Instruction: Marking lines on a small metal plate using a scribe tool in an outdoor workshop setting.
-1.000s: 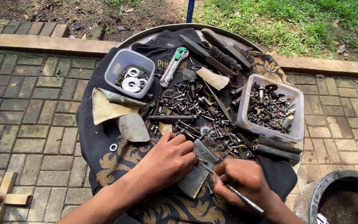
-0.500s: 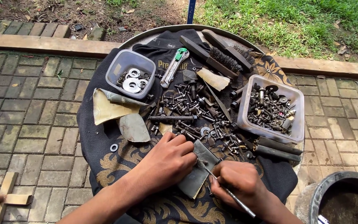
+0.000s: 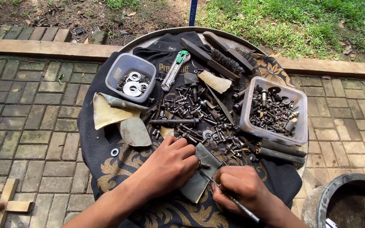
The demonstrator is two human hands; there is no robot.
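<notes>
Small metal ring (image 3: 200, 164) on grey sandpaper piece (image 3: 199, 175), 6 o'clock on round tray (image 3: 157, 37); left hand (image 3: 167, 166) fingers clamped on ring, right hand (image 3: 241, 190) fingers closed round thin metal tool (image 3: 237, 202); bolt pile (image 3: 191, 116) at 12

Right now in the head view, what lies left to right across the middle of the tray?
Wooden cross piece → yellowish sandpaper sheet → small tub of washers → utility knife → loose bolt pile → large tub of bolts.
</notes>
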